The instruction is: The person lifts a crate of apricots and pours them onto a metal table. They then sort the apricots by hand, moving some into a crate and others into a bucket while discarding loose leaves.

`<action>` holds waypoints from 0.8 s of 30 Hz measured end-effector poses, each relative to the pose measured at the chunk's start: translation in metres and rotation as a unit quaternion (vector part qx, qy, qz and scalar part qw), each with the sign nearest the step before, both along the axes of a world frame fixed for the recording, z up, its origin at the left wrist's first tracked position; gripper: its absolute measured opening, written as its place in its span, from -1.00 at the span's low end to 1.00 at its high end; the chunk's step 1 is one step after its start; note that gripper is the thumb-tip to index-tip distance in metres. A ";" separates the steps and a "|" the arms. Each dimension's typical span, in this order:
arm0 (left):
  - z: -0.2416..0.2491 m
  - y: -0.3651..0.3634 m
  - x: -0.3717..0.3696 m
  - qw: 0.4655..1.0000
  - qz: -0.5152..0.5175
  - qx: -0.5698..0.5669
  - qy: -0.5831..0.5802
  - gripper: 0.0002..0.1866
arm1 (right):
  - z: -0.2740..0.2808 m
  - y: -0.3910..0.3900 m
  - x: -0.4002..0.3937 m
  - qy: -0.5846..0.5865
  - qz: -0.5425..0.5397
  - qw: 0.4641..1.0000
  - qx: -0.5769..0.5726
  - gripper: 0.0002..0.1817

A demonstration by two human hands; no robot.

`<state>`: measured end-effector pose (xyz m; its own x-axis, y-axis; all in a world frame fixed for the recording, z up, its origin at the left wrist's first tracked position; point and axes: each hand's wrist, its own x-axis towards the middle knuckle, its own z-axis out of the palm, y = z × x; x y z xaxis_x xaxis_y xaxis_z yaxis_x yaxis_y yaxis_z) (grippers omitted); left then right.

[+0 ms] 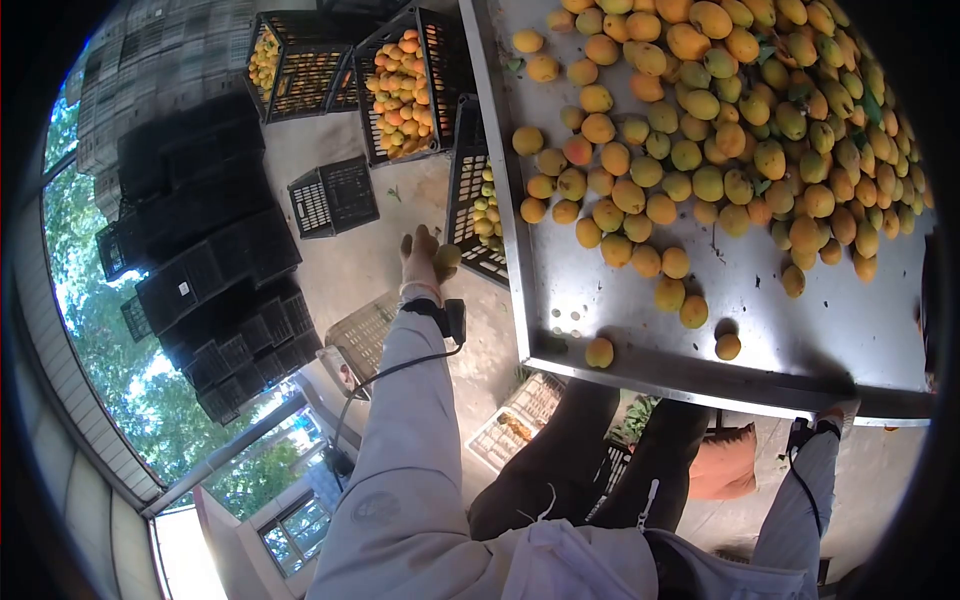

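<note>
The fruits [628, 195] are yellow and orange, some with a green tint, and the table [830, 300] is silver-grey. The sleeves [410, 410] are pale grey, the trousers [545, 440] are black, the sack [725, 465] is orange-red. The black crates [313, 205] show a grid pattern.

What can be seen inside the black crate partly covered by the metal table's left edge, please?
Yellow-green fruits show inside the black crate; the left hand holds a single fruit nearby. The metal table covers the crate's right side, so whatever lies there is hidden.
</note>
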<state>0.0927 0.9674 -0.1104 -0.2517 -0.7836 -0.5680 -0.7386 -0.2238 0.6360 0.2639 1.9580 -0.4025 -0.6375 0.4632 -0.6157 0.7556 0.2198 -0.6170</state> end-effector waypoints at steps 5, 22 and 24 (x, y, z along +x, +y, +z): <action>0.008 -0.002 0.014 0.998 0.030 -0.054 -0.030 0.03 | -0.008 0.003 0.009 0.006 0.062 0.996 0.060 -0.53; 0.027 0.294 -0.074 0.786 -0.607 -0.097 0.070 -0.47 | 0.146 -0.182 -0.082 0.113 -0.564 0.817 -0.042 -0.35; 0.030 0.334 -0.129 0.760 -0.623 -0.151 0.107 -0.52 | 0.150 -0.186 -0.088 0.129 -0.559 0.819 -0.014 -0.35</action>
<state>-0.0363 1.3018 -0.0807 -0.9666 0.0518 -0.2508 -0.1301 0.7443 0.6550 0.1760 1.7722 -0.2528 0.0645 0.8342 -0.5476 0.3194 -0.5372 -0.7807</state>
